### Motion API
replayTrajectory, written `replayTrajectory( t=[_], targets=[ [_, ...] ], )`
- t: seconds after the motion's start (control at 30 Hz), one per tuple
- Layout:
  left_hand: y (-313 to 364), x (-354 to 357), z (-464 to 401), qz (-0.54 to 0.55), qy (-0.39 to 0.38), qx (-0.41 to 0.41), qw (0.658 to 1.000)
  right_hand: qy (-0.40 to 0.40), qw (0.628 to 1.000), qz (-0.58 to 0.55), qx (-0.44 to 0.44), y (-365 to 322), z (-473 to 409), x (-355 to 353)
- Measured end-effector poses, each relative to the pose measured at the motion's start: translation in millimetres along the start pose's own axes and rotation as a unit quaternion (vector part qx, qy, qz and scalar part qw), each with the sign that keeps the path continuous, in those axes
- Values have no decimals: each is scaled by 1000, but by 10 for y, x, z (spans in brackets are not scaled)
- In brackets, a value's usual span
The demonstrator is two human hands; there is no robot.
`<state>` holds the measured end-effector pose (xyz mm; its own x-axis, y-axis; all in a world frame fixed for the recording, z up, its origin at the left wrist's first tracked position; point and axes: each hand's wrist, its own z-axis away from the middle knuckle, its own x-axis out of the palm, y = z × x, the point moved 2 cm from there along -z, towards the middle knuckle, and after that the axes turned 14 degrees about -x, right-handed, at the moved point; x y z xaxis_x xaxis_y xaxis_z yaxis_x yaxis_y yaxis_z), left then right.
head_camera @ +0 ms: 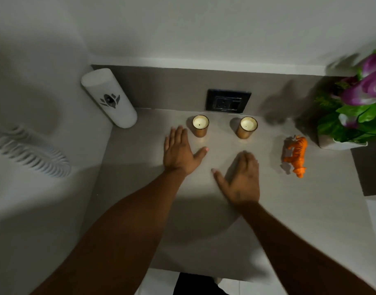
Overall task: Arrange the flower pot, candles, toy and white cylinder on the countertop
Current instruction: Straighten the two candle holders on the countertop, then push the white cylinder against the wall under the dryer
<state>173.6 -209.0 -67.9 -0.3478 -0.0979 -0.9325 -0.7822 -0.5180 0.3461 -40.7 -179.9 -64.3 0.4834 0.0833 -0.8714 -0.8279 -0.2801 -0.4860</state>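
Observation:
Two candles in amber glass jars stand near the back of the grey countertop (pixel 289 209): the left candle (pixel 200 125) and the right candle (pixel 246 127). A white cylinder (pixel 109 97) with a dark emblem stands in the back left corner. An orange toy tiger (pixel 296 155) stands at the right, beside a white flower pot (pixel 340 143) of purple flowers and green leaves. My left hand (pixel 179 151) hovers flat just left of the left candle, fingers apart, holding nothing. My right hand (pixel 241 177) hovers flat in front of the right candle, blurred, also holding nothing.
A black wall socket (pixel 228 100) sits on the backsplash behind the candles. A white ribbed object (pixel 31 152) shows at the left against the side wall. The counter's front edge runs near the bottom; a dark gap drops off at the far right.

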Motion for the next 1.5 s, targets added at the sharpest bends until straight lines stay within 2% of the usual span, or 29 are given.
replayTrajectory(
  t=[0.1,0.2,0.3,0.47,0.53,0.63,0.77,1.13,1.37,1.5],
  targets=[
    [-208,-3,193,-65,-11,26,997,-91,984,92,-120,-305,463,150],
    [-338,-170,282,-100,-13,27,995,-132,973,114,-154,-373,594,139],
    [-465,-629,221,-128,81,11,988,-129,972,115,-161,-388,586,87],
    [-561,-1512,-216,-187,231,-17,955,-131,971,110,-169,-431,589,63],
    [-603,-1734,-415,-213,257,-40,942,-135,971,112,-161,-434,590,51],
    [-652,-1838,-609,-269,263,-69,924,-135,971,114,-160,-439,588,44],
    [-726,-1774,-751,-296,278,-52,912,-134,972,106,-161,-431,584,65],
    [-724,-1696,-895,-264,293,-42,918,-138,973,91,-163,-427,570,47],
    [-769,-1729,-903,-243,271,-39,931,-129,974,90,-161,-454,550,72],
    [-684,-1677,-601,-212,242,-20,947,-139,973,87,-164,-417,548,76]
  ],
)
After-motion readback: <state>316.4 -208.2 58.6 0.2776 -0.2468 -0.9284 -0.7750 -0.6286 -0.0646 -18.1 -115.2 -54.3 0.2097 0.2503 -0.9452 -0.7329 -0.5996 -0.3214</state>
